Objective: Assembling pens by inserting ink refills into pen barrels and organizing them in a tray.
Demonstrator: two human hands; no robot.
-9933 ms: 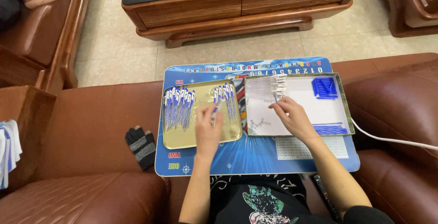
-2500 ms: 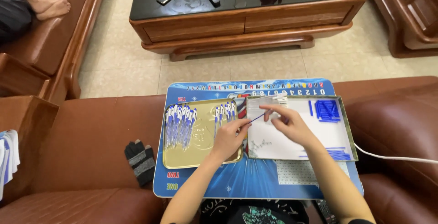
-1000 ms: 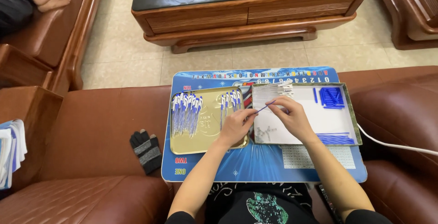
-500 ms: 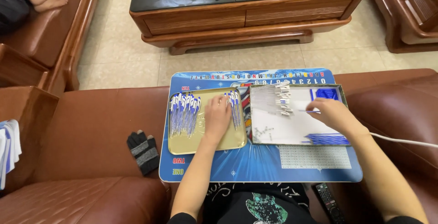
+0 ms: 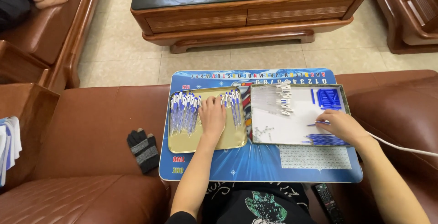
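A person sits on a brown sofa with a blue board on the lap. 2 trays sit side by side on the board. The gold tray is on the left and the white tray is on the right, and their edges touch. The left hand lies flat in the gold tray with its fingers loose and spread, holding nothing. It rests between 2 groups of blue and white pens. The big pen group is just to its left and the small pen group is just to its right, touching the fingertips. The right hand is at the right side of the white tray. Its fingers pinch 1 thin blue refill that lies almost flat and points left. A pile of blue refills lies just below that hand. A bunch of blue caps sits in the top right corner of the tray. A row of small white parts lies near the top middle, well apart from the hand. A black and grey glove lies on the sofa just left of the board. A dark wood table stands on the floor ahead. A white cord runs off to the right.
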